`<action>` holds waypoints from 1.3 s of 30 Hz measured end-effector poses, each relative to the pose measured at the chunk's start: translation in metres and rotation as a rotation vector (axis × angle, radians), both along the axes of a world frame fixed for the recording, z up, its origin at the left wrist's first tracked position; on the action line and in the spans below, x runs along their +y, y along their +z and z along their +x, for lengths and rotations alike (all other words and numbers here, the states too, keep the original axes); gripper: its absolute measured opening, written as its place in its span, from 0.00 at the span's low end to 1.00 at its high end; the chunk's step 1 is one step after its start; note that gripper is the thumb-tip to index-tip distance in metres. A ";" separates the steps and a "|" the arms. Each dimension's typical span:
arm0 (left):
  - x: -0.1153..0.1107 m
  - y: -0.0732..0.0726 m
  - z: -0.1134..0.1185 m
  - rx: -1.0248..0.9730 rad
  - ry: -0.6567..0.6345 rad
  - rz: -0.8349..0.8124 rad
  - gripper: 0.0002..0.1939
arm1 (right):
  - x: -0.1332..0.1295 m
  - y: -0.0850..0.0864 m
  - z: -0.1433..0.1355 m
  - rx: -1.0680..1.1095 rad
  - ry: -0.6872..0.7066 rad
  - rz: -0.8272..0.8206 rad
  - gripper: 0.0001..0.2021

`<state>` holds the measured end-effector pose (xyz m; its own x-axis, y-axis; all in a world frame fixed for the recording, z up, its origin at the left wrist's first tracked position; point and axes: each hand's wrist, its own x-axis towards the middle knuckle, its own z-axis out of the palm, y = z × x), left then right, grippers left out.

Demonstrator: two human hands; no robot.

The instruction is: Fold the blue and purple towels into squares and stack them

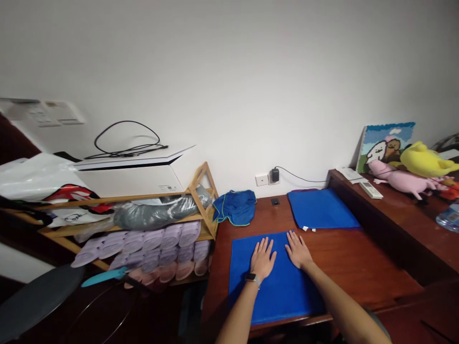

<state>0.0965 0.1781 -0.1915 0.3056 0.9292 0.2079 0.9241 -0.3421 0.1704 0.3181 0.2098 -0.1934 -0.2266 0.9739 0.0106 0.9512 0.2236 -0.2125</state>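
A blue cloth (279,296) lies spread flat on the brown wooden desk (340,253), near its front edge. My left hand (263,259) rests flat on the cloth's upper middle, fingers extended, a watch on the wrist. Over the cloth's upper right part lies my right hand (299,250), palm down with its fingers stretched out. Behind it to the right is another blue cloth stack (322,208), laid flat, with small white tags at its front edge. A crumpled blue cloth with light green trim (235,208) sits at the desk's back left corner.
A wooden rack (204,200) on the left bears a white box (132,179) and rows of lilac slippers (143,241). A black charger (275,174) is plugged into the wall. The raised right ledge holds a remote (371,190), plush toys (405,177) and a picture (385,143).
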 end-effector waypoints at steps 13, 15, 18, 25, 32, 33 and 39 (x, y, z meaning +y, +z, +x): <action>-0.002 -0.003 -0.133 0.051 0.325 0.003 0.34 | -0.001 0.003 -0.001 0.006 -0.010 -0.019 0.35; -0.003 0.001 -0.125 0.051 0.316 0.052 0.34 | -0.001 0.004 -0.001 0.008 -0.009 -0.018 0.35; -0.005 0.010 -0.090 0.035 0.217 0.136 0.32 | 0.000 0.004 -0.002 0.012 -0.006 -0.021 0.35; -0.009 0.006 -0.023 0.033 0.066 0.007 0.36 | 0.001 0.004 -0.001 0.020 -0.003 -0.013 0.35; -0.014 -0.007 -0.092 0.038 0.274 0.016 0.37 | 0.001 0.000 0.001 0.019 0.001 0.007 0.35; -0.015 -0.005 -0.102 0.037 0.298 0.014 0.37 | 0.002 0.002 0.001 0.016 0.001 0.000 0.35; -0.029 0.011 -0.097 0.020 0.322 0.082 0.33 | -0.002 0.022 -0.004 0.006 0.012 -0.035 0.35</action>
<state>-0.0002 0.1487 -0.1802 0.0032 0.9592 0.2827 0.9898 -0.0433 0.1356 0.3145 0.2073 -0.1711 -0.2387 0.9709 -0.0219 0.9470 0.2277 -0.2265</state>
